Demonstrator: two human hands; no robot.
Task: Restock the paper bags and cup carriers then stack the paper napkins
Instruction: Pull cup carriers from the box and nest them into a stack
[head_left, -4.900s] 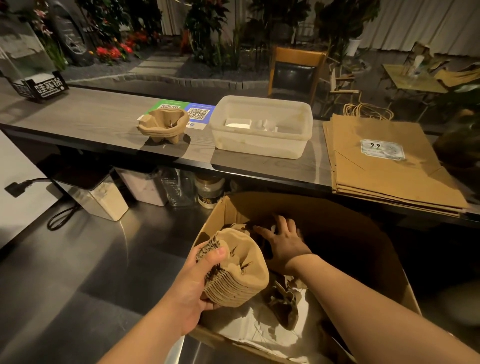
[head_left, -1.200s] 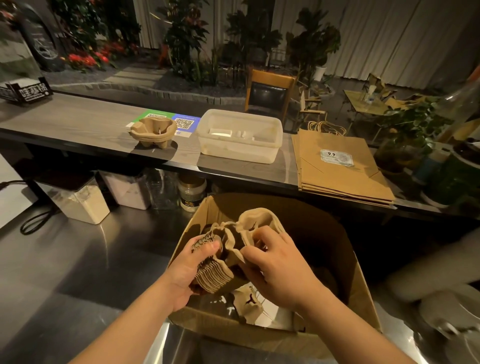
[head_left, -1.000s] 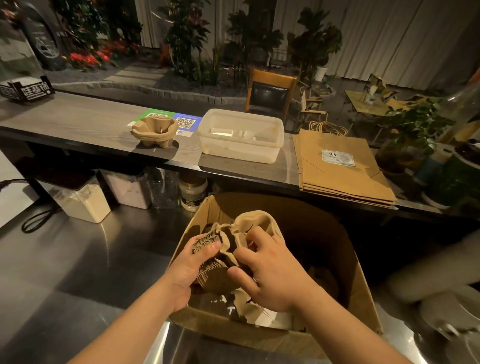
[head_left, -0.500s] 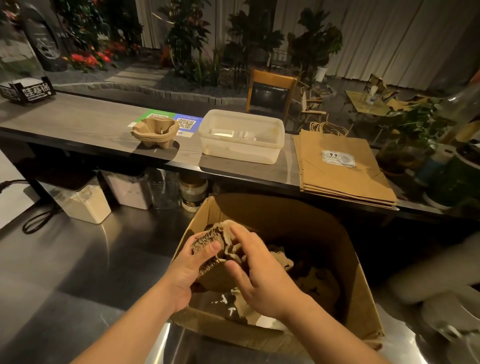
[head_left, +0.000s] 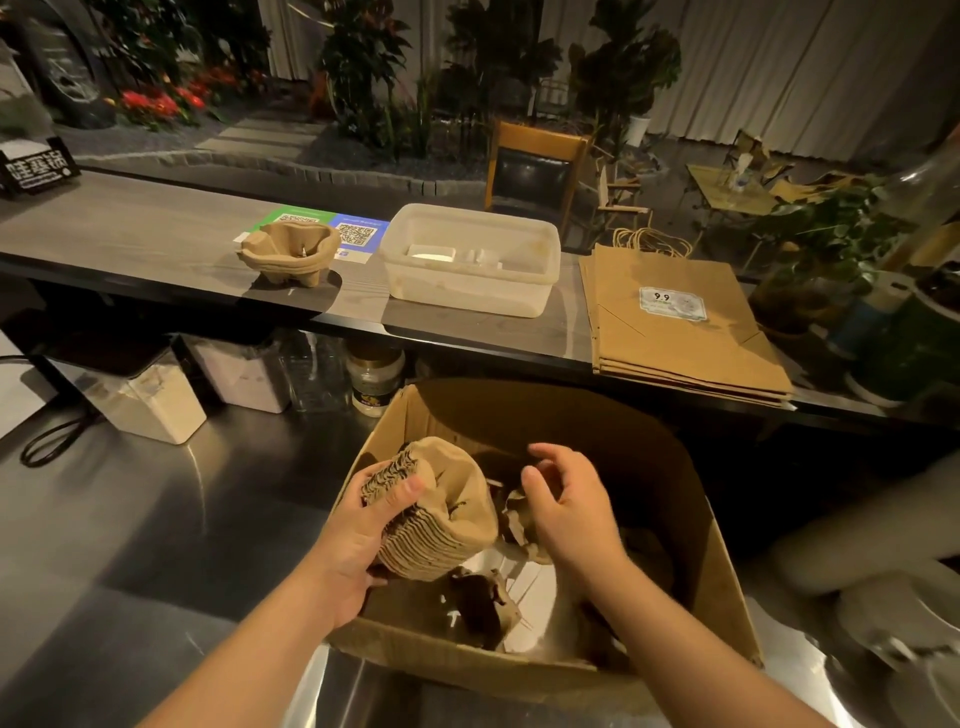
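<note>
Ridged pulp carrier stack (head_left: 436, 514) gripped in left hand (head_left: 358, 530); right hand (head_left: 566, 514) loosely curled, empty

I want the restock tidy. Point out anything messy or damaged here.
Inside the cardboard box, loose cup carriers lie crumpled and jumbled on white paper, not nested like the stack of carriers the left hand grips. The paper bags on the counter lie flat and neat.

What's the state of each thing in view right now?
Left hand: grips the stack of cup carriers over the cardboard box.
Right hand: loosely curled, holds nothing.
Cardboard box: open, loose carriers inside.
Cup carrier on counter: upright.
Plastic tub: lidless.
Paper bags: flat, stacked.
</note>
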